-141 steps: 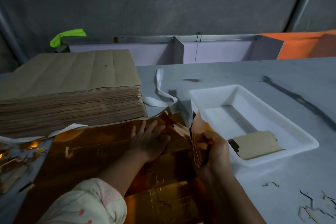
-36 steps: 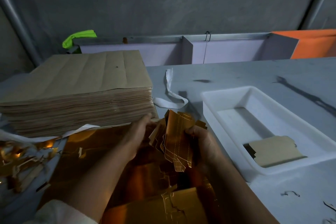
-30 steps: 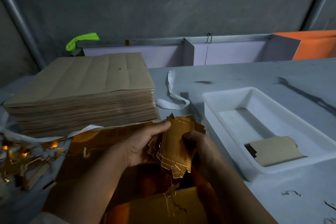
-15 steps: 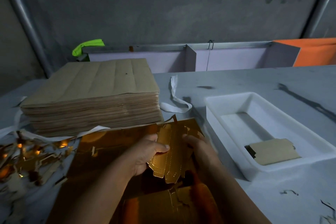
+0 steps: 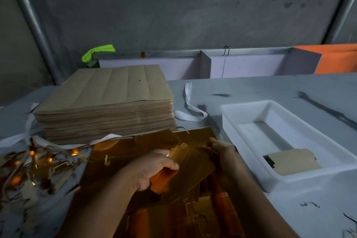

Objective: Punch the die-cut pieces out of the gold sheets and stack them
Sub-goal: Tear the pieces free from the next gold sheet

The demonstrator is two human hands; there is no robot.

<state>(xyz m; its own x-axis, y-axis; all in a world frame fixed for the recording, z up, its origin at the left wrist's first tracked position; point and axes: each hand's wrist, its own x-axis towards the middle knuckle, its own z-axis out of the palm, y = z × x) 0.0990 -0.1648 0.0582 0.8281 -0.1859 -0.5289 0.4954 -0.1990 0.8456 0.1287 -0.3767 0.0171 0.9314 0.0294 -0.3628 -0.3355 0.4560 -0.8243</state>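
The left hand (image 5: 154,168) and right hand (image 5: 225,153) each grip an opposite edge of a bundle of gold die-cut pieces (image 5: 193,163), held just over the gold sheets (image 5: 119,150) on the worktop (image 5: 251,91). To the right sits a white tray (image 5: 247,104) with one brown piece (image 5: 293,163) in it, and a tall stack of brown sheets (image 5: 108,106) stands behind.
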